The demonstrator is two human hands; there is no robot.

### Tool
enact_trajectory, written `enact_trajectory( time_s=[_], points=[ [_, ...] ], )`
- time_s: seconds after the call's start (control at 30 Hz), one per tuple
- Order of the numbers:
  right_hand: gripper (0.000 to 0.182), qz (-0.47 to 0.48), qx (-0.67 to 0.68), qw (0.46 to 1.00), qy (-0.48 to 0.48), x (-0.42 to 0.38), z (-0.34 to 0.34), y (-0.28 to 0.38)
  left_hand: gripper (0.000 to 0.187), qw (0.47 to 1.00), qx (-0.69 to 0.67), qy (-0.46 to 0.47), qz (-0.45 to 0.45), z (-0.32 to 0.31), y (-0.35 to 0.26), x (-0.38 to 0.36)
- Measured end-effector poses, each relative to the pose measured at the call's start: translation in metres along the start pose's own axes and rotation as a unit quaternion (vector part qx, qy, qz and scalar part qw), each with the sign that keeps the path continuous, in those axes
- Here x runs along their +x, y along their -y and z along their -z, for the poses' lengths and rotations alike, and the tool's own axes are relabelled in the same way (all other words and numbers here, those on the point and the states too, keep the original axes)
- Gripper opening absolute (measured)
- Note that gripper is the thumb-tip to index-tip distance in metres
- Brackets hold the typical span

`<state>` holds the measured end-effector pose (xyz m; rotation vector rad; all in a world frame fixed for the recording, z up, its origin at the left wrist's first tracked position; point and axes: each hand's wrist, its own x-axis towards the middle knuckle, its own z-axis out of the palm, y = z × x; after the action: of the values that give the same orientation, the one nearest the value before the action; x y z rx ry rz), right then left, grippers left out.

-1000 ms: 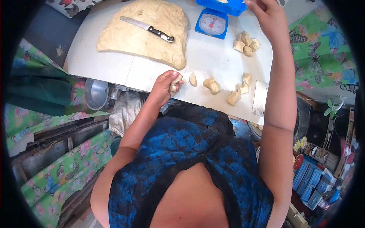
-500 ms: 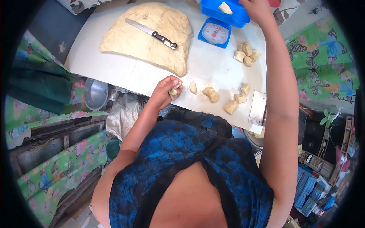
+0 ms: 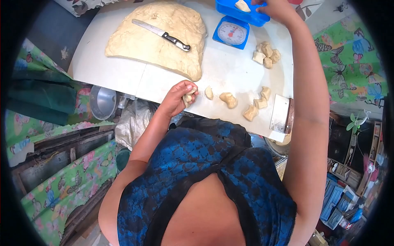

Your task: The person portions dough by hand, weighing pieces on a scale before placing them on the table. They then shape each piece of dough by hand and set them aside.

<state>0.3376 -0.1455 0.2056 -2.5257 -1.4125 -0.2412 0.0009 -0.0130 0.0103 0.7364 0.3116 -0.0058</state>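
Note:
My left hand [image 3: 179,98] is closed around a small dough piece [image 3: 190,96] at the table's near edge. At the top of the view my right hand [image 3: 279,10] reaches over the blue scale tray [image 3: 246,17], its visible fingers apart and nothing seen between them. A cut of dough [image 3: 242,5] lies in that tray, beside the fingers. Below the tray is the dial of the blue kitchen scale [image 3: 231,33]. The large dough slab [image 3: 158,37] spreads over the left of the table, with a black-handled knife [image 3: 161,35] lying on it.
Several dough pieces sit in a cluster [image 3: 266,54] right of the scale. Others lie along the near edge, including a small sliver [image 3: 209,92] and a larger lump [image 3: 228,100]. A dough scraper [image 3: 280,114] rests at the right edge. A metal bowl [image 3: 102,102] is below the table at left.
My right hand has shifted slightly right, and its fingers now show over the tray. My left hand stays closed on its dough piece. The view has moved slightly.

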Motion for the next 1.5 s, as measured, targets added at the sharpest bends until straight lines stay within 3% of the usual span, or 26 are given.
enact_trajectory(
  time_s=[0.37,0.73,0.83,0.97,1.23,1.37,1.43,1.5],
  points=[
    [0.022,-0.017,-0.054,0.991,0.121,0.005,0.000,0.013,0.014,1.000,0.002,-0.005,0.017,0.003,0.001,-0.001],
    [0.021,0.055,0.047,0.972,0.226,0.015,-0.006,0.005,0.016,0.999,-0.026,0.025,0.038,0.009,-0.001,0.001],
    [0.016,0.062,0.162,0.973,0.151,0.019,-0.003,-0.006,0.016,0.998,-0.044,0.032,0.044,0.011,-0.001,0.001],
    [0.015,0.050,0.157,0.980,0.112,0.031,-0.004,-0.008,0.016,0.996,-0.058,0.052,0.042,0.010,-0.002,0.003],
    [0.044,0.092,0.133,0.985,0.055,0.034,-0.027,-0.012,0.017,0.995,-0.060,0.070,0.033,0.009,-0.003,0.003],
    [0.044,0.048,0.132,0.984,0.107,0.042,-0.031,-0.017,0.017,0.994,-0.067,0.076,0.035,0.009,-0.003,0.004],
    [0.039,0.046,0.110,0.972,0.205,0.047,-0.023,-0.011,0.017,0.994,-0.070,0.079,0.036,0.010,-0.003,0.004],
    [0.034,0.052,0.124,0.970,0.205,0.045,-0.022,-0.011,0.018,0.993,-0.071,0.081,0.040,0.010,-0.003,0.004]
  ],
)
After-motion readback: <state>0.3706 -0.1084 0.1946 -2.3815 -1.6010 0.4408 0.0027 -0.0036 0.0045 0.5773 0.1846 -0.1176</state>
